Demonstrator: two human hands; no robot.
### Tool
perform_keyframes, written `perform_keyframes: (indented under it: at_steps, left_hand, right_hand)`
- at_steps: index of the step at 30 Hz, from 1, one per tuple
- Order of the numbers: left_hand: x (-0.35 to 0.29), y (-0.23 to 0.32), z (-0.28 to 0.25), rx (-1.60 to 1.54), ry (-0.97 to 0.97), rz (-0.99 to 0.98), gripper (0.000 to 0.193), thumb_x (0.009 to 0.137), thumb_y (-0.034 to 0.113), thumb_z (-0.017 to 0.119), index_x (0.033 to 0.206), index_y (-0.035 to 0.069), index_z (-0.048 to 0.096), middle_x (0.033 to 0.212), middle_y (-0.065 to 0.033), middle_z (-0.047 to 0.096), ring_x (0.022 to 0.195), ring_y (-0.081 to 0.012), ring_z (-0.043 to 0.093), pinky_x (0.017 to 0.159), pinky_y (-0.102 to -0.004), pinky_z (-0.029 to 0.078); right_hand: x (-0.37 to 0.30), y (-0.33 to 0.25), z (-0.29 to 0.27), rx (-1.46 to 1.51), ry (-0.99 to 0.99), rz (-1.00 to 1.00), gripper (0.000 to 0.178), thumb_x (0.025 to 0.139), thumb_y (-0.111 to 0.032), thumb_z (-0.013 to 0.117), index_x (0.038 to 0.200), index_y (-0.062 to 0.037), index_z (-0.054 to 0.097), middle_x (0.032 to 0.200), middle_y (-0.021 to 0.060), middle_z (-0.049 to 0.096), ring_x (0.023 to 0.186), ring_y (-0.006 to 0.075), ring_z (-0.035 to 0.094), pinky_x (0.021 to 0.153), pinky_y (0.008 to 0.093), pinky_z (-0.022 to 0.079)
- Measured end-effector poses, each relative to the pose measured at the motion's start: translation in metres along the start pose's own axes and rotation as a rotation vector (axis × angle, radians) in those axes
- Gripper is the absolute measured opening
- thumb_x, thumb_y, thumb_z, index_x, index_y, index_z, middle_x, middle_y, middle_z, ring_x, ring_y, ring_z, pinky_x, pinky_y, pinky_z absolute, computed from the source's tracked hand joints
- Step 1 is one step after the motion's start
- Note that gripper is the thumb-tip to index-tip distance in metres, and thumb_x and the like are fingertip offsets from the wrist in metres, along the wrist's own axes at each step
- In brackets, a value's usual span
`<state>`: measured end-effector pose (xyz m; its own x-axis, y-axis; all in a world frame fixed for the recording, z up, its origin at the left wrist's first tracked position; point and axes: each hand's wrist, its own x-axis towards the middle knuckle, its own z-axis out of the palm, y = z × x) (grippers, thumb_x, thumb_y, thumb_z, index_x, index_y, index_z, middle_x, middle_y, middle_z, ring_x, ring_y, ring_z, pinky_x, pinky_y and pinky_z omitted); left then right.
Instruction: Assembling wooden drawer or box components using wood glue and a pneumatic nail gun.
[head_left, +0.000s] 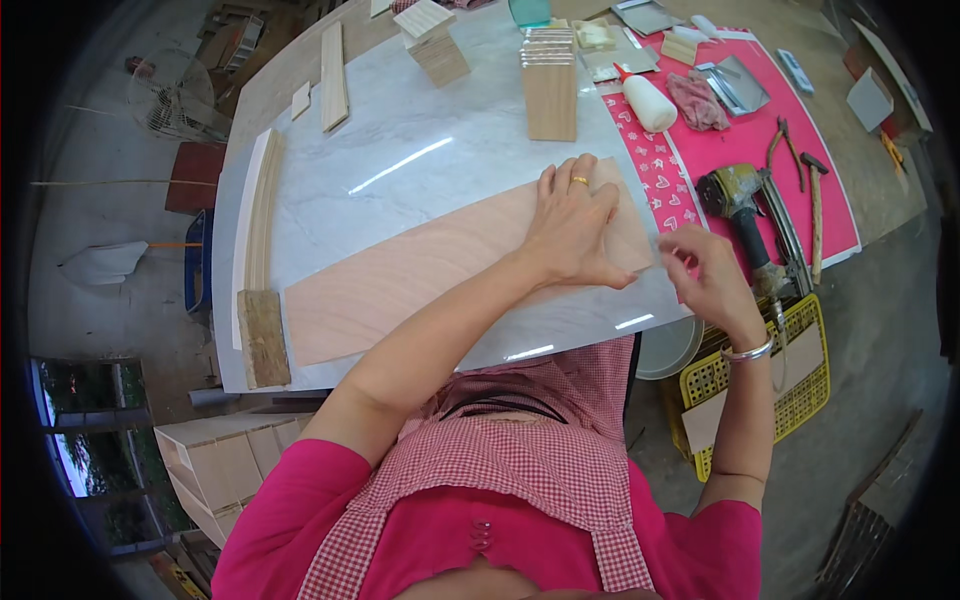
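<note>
A long, thin wooden board (430,250) lies across the pale marbled tabletop in front of me. My left hand (575,225) spans its right part, with bent fingers by the far edge and the thumb by the near edge, holding it against the table. Just beyond the board's right end is my right hand (708,275), its fingers curled toward the thumb. Whatever those fingers may hold is too small or hidden to make out. A nail gun (745,215) with a dark grip lies right of that hand, on the pink sheet (740,130).
At the far side stand wooden blocks (550,100); a white glue bottle (650,103) lies near a crumpled cloth (697,100). Pliers (785,150) and a hammer (816,215) are at the right. Wood strips (258,220) and a block (263,340) lie left. Below is a yellow basket (815,375).
</note>
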<state>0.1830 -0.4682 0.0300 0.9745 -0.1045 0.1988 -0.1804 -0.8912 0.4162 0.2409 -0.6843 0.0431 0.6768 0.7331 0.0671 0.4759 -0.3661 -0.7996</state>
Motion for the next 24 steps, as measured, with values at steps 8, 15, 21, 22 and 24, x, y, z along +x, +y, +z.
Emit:
perform_keyframes:
  at_steps: [8,15,21,22,24]
  left_hand:
    - [0.000,0.001,0.001,0.005,-0.004,0.003,0.071,0.046,0.047,0.086,0.092,0.005,0.054,0.137,-0.0345,0.036,0.132,-0.0476,0.031,0.109,-0.0617,0.021]
    - [-0.001,0.001,0.001,-0.002,-0.003,-0.002,0.071,0.046,0.050,0.085,0.092,0.004,0.056,0.137,-0.0343,0.035,0.133,-0.0475,0.030,0.109,-0.0623,0.020]
    - [0.006,-0.004,0.000,-0.029,-0.035,-0.002,0.071,0.047,0.051,0.086,0.091,0.004,0.055,0.135,-0.0364,0.037,0.133,-0.0493,0.031,0.109,-0.0635,0.020]
    - [0.005,-0.004,-0.001,-0.033,-0.040,-0.004,0.071,0.047,0.051,0.086,0.091,0.004,0.055,0.135,-0.0364,0.037,0.133,-0.0493,0.031,0.109,-0.0635,0.020]
    - [0.003,-0.005,-0.002,-0.035,-0.043,0.024,0.070,0.048,0.050,0.085,0.090,0.004,0.054,0.134,-0.0375,0.038,0.133,-0.0499,0.031,0.109,-0.0642,0.019]
  right_hand:
    - [0.061,0.009,0.039,-0.083,0.387,-0.035,0.015,0.081,-0.009,0.070,0.089,0.0035,0.069,0.078,0.0173,0.065,0.069,0.0288,0.064,0.064,0.0388,0.050]
    - [0.067,0.014,0.047,-0.130,0.385,-0.067,0.015,0.079,-0.011,0.072,0.085,0.0031,0.069,0.077,0.0176,0.064,0.070,0.0318,0.065,0.064,0.0417,0.050]
    - [0.069,0.016,0.040,-0.067,0.340,-0.049,0.014,0.080,-0.010,0.071,0.084,0.0028,0.069,0.077,0.0178,0.065,0.069,0.0317,0.065,0.064,0.0402,0.051]
    - [0.067,0.018,0.039,-0.028,0.336,-0.051,0.014,0.080,-0.010,0.071,0.084,0.0026,0.069,0.077,0.0176,0.065,0.069,0.0312,0.065,0.064,0.0396,0.051]
    - [0.055,0.020,0.031,0.013,0.333,-0.046,0.014,0.080,-0.010,0.071,0.085,0.0025,0.068,0.077,0.0174,0.065,0.068,0.0308,0.065,0.064,0.0390,0.051]
